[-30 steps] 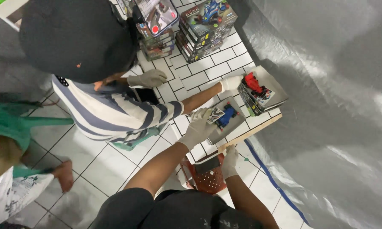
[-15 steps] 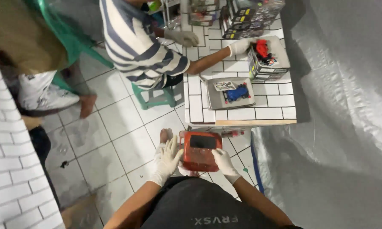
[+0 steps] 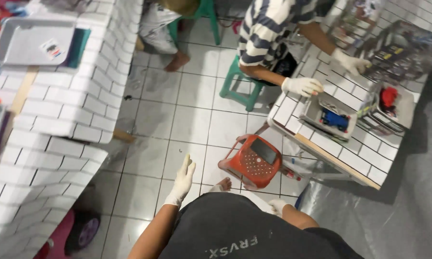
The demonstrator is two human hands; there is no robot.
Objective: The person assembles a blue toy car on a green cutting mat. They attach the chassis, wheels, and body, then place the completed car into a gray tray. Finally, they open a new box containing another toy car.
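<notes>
A: Item one, the hands. What has changed?

B: Half a second ago I logged both gloved hands clamped on the red stool (image 3: 252,160). Now neither touches it. So I enter the stool as let go, on the floor tiles, just beside the tiled surface (image 3: 364,158).

A: Left hand?

B: Left hand (image 3: 183,180): fingers spread wide, palm empty, in the air over the floor and apart from the stool's near edge.

A: Right hand?

B: Right hand (image 3: 277,206): low against my own dark shirt, mostly hidden. I cannot tell how far open it is. It shows nothing in its grip.

A: Around them?

B: One bare foot (image 3: 223,183), close to the stool. Further out, a co-worker in a striped shirt on a green stool (image 3: 240,84), one gloved hand (image 3: 302,86) at the rim of a grey box (image 3: 316,108) holding a blue toy car (image 3: 333,120). One box with a red toy (image 3: 388,98) next to it. Far left, a grey tray (image 3: 29,41) on a brick-patterned surface (image 3: 57,110)
</notes>
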